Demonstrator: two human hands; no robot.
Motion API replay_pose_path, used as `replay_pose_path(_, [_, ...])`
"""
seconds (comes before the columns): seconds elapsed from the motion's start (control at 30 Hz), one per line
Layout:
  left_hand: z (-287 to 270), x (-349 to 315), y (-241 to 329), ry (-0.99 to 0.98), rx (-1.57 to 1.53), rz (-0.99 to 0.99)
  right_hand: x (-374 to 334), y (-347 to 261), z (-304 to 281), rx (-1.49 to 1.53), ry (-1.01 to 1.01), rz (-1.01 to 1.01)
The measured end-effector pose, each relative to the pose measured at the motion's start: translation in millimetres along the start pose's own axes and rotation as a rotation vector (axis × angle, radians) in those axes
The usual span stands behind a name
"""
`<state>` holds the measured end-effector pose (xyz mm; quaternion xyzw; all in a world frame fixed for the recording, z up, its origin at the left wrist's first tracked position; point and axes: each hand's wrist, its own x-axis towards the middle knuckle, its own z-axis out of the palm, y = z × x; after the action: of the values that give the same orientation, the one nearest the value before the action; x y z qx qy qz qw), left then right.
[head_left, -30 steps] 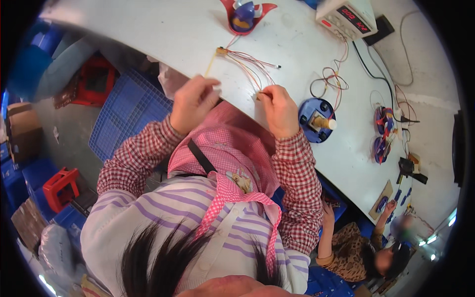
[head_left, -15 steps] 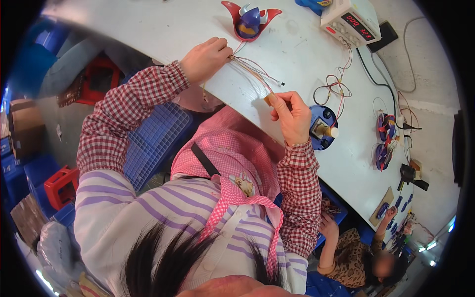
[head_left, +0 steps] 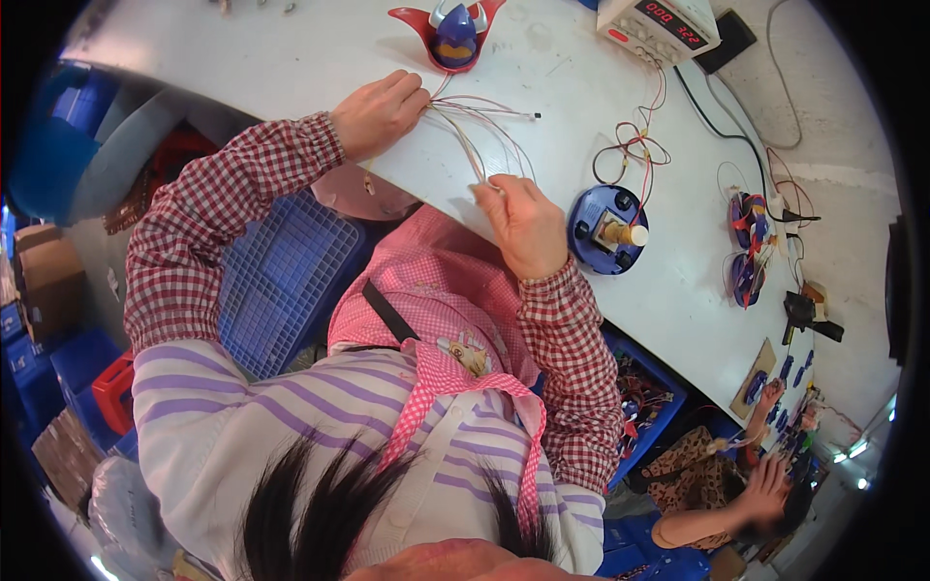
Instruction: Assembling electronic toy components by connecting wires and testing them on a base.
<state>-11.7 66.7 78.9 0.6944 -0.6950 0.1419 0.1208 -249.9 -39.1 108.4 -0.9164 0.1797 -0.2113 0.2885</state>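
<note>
My left hand (head_left: 383,114) is closed around a bundle of thin wires (head_left: 472,145) near the table's front edge. The wires fan out to the right, one ending in a small dark-tipped plug (head_left: 536,116). My right hand (head_left: 526,225) pinches the lower wires, its fingertips covering their ends. Just beyond my left hand stands a toy figure (head_left: 454,41), purple with red wings and silver horns, and a wire runs from its base toward that hand. Below my left wrist, a small yellowish wire end (head_left: 369,184) hangs by the edge.
Right of my right hand sits a round blue housing (head_left: 593,256) with a brass-coloured part. Red and black leads (head_left: 635,145) run near it from a white power supply (head_left: 639,39). Purple wired parts (head_left: 748,276) lie farther right. A co-worker's arm (head_left: 712,513) shows at lower right.
My right hand has shifted left, and the tan tab at its fingertips no longer shows. The wires, formerly close together, now spread apart. The whole view has moved slightly. A co-worker's hand has risen.
</note>
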Motion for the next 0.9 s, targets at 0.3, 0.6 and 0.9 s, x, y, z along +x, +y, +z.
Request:
replay_pose_path(0.3, [-1, -1, 3, 0.024, -0.018, -0.007, 59, 41, 7, -0.298, 0.099, 0.132])
replay_pose_path(0.6, [-29, -30, 24, 0.250, -0.383, -0.373, 64, 52, 15, -0.346, -0.030, 0.214])
replay_pose_path(0.9, [27, -116, 98, 0.325, -0.743, -0.856, 46, 9, 4, -0.062, 0.321, -0.020])
